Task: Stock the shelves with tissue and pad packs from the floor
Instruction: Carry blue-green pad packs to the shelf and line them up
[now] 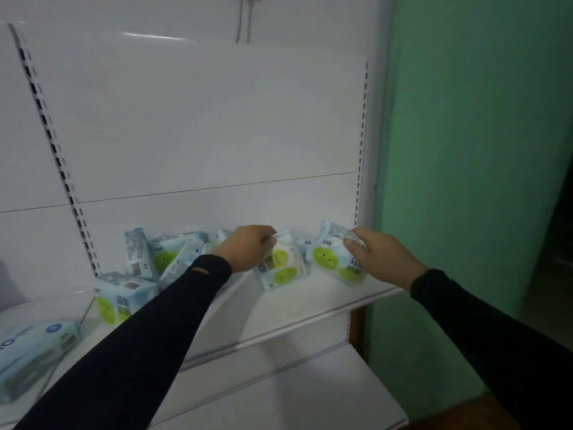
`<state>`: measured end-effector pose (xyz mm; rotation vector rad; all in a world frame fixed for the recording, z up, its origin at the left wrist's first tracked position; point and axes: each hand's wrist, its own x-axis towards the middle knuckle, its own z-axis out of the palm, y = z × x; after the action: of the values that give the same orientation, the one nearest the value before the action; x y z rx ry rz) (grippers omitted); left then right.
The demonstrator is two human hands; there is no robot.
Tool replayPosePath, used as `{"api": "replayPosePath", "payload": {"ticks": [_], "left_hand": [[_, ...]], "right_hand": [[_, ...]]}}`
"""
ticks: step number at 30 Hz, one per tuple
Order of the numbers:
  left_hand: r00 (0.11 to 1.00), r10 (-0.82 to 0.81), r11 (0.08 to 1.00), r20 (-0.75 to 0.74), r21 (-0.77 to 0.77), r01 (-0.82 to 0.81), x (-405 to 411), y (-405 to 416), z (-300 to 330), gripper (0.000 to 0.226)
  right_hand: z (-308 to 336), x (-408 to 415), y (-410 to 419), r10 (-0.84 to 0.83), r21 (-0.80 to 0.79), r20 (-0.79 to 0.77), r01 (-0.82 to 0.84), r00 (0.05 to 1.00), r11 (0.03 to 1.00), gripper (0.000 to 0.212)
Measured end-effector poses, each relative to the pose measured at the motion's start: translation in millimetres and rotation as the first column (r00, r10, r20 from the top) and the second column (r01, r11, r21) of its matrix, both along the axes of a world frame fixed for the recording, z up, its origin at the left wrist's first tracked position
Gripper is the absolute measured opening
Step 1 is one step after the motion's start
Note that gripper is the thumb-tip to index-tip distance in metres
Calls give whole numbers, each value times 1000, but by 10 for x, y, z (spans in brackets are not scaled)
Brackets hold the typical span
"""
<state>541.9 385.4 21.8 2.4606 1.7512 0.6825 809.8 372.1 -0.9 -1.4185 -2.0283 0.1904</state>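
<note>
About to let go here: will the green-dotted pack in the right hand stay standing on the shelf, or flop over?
Probably flops. The pack looks soft, its film crumpling where the right hand pinches its top corner. It already tilts, and packs at the left lie toppled. Likely light, and its glossy film could slide on the smooth shelf.

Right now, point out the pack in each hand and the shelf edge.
Pack in left hand [283,268], head view, on its green-printed front.
Pack in right hand [331,259], head view, on its front face.
Shelf edge [310,321], head view, on the front lip.
</note>
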Motion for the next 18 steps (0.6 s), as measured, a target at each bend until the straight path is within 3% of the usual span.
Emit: {"api": "replayPosePath", "payload": {"ticks": [4,8,11,18], "left_hand": [[963,-66,997,260,61,52,137,-84,-32,26],[867,-254,967,429,91,239,549,-246,45,35],[832,-368,925,415,72,373,1071,-461,-13,31],[750,-628,765,206,-10,644,2585,-1195,-622,31]], "right_hand": [[72,174,-453,-148,63,-40,151,988,987,21],[71,556,-1014,-316,83,-45,319,948,944,25],[8,995,-1601,-432,64,-13,432,902,900,31],[-668,2131,-3197,-693,-56,17,693,721,719,28]]}}
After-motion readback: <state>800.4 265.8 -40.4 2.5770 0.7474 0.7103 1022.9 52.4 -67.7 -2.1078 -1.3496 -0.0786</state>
